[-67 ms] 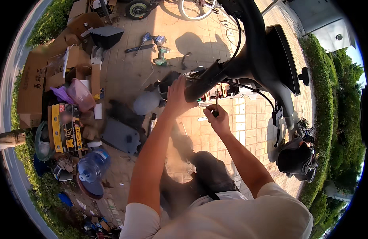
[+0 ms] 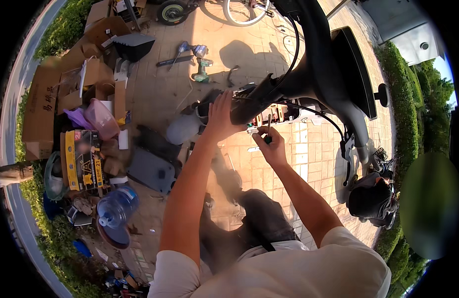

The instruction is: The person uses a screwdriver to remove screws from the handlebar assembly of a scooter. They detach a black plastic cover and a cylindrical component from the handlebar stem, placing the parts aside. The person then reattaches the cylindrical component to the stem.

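Note:
In front of me stands a black electric scooter (image 2: 316,69), its body open below the stem, where red parts and wiring (image 2: 275,114) show. My left hand (image 2: 222,119) lies with outstretched fingers against the scooter, just left of its dark stem section. Between the thumb and fingers of my right hand (image 2: 274,149) is a screwdriver (image 2: 269,120). Its thin shaft points up at the open body, and a bit of green handle shows in the grip. The stem partly covers the opening, and I cannot make out where the tip touches.
Cordless power tools (image 2: 201,72) lie on the paving beyond my left hand. Cardboard boxes (image 2: 38,111), a blue water jug (image 2: 119,203) and a grey panel (image 2: 151,170) are on the left. A black bag-like object (image 2: 368,201) stands at right, before a hedge (image 2: 405,124).
The fingers of my right hand have shifted slightly on the screwdriver handle. My left hand stays against the scooter. A blurred green oval now shows at the right edge.

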A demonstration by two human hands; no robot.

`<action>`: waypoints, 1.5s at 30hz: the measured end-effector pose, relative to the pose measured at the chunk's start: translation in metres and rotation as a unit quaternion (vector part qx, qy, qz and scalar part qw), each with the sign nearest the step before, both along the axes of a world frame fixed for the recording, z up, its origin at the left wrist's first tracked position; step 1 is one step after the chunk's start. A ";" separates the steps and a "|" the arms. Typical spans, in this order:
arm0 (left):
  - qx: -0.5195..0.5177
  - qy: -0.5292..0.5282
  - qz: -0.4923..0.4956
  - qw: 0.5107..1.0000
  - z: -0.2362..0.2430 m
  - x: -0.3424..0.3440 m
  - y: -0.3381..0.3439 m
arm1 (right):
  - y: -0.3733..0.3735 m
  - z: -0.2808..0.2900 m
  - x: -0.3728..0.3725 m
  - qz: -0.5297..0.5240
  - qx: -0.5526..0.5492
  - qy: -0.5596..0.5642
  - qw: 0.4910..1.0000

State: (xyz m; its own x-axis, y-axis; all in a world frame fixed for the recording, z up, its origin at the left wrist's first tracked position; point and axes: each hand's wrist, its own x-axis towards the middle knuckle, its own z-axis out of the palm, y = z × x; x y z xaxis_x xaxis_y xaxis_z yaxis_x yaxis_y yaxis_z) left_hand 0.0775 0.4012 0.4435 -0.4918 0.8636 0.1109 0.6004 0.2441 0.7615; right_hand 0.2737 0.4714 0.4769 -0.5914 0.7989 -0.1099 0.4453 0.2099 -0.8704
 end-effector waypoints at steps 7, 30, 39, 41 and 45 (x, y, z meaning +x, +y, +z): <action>-0.103 -0.109 -0.092 0.984 0.009 -0.039 0.008 | 0.019 -0.036 -0.031 0.052 0.029 0.055 0.997; 0.317 -0.184 -0.104 0.925 -0.126 -0.025 0.006 | 0.039 -0.146 -0.059 0.169 -0.098 0.361 0.912; 0.318 -0.199 -0.102 0.921 -0.104 -0.015 0.001 | 0.044 -0.141 -0.063 0.198 -0.100 0.369 0.903; 0.272 -0.157 -0.094 0.945 -0.104 -0.021 0.005 | 0.050 -0.142 -0.064 0.191 -0.093 0.338 0.917; 0.272 -0.151 -0.045 0.949 -0.118 -0.027 0.012 | 0.053 -0.144 -0.070 0.143 -0.025 0.343 0.928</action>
